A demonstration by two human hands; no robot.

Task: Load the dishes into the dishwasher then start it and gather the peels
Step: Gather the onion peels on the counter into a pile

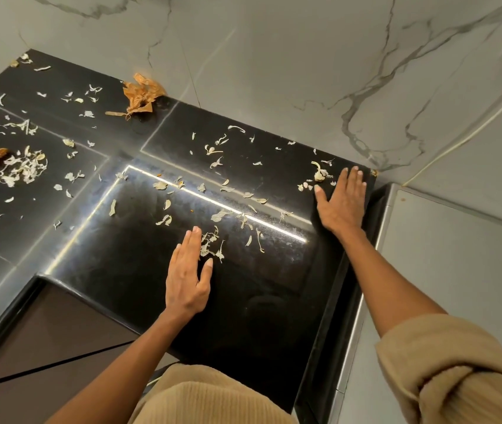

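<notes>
Both hands lie flat on the black desk (274, 286), left hand (187, 276) and right hand (342, 201) with fingers straight, bracketing scattered garlic peels (210, 243) to sweep them together.

Left hand (187, 275) and right hand (342, 200) flat on peel-strewn black counter (139, 240).

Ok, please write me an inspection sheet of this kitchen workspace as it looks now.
Surface: glossy black stone countertop, L-shaped, strip light reflected.
Job's things: pale papery garlic peels scattered widely; orange-brown onion skins by the wall, another piece at the left edge.
Clutter: nothing seen.
Grippers: left hand flat beside peels; right hand flat near the far corner.
Cables: thin pale line along the right wall, unclear.
Surroundings: grey-veined marble wall; grey steel surface to the right.
</notes>
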